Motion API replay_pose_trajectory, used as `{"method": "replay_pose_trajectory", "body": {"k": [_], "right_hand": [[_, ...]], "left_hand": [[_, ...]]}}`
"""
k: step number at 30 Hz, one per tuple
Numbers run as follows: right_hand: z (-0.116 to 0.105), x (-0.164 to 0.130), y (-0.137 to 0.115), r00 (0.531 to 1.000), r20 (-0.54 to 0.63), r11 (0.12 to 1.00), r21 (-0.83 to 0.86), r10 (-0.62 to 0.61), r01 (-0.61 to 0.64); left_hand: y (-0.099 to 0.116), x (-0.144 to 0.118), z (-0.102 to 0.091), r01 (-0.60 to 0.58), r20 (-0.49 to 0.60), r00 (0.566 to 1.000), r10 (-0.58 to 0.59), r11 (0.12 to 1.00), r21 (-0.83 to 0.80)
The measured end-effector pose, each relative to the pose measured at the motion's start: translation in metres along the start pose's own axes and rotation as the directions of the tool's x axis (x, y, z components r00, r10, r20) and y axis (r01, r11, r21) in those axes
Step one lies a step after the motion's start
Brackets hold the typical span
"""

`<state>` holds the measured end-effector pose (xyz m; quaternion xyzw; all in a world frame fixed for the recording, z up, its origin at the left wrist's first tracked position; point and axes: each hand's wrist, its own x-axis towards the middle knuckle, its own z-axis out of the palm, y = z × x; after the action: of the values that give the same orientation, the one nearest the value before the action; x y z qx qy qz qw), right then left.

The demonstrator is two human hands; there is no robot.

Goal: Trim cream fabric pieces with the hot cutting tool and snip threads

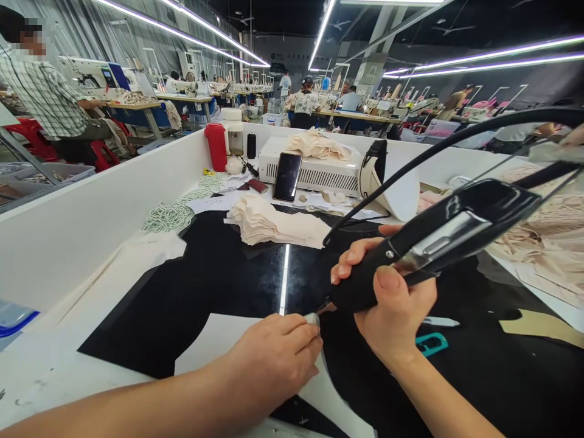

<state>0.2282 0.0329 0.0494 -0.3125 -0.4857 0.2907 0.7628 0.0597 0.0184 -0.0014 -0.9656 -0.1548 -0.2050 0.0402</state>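
Note:
My right hand (pixel 396 310) is wrapped round a black corded hand tool (pixel 438 234) with a silver lever. The tool slants down to the left, its narrow tip close to the fingers of my left hand. My left hand (pixel 283 353) is closed, pinching a small greyish piece (pixel 312 319) that I cannot make out fully. Under that hand lies a white pattern-shaped sheet (pixel 214 340) on the black glossy surface (pixel 219 274); my wrist and fingers hide part of it. Beyond, a stack of cream fabric pieces (pixel 278 225) rests on the black surface.
A phone (pixel 287 176) leans against a white vented box (pixel 319 167). Pale green cord (pixel 168 216) lies at left, cream fabric (pixel 547 237) at right. A teal cutter (pixel 432 344) and a pen (pixel 441 321) lie beside my right wrist. The tool's black cable (pixel 429 152) arches overhead. People sit at sewing machines beyond.

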Motion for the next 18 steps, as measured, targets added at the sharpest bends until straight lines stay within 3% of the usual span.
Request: {"method": "replay_pose_trajectory", "body": {"k": [18], "right_hand": [[0.0004,0.0005,0.0005,1.0,0.003,1.0,-0.009,-0.007,0.007]], "left_hand": [[0.0056,-0.0043,0.0021,0.051,-0.022,0.999,-0.05,0.997,0.066]]}}
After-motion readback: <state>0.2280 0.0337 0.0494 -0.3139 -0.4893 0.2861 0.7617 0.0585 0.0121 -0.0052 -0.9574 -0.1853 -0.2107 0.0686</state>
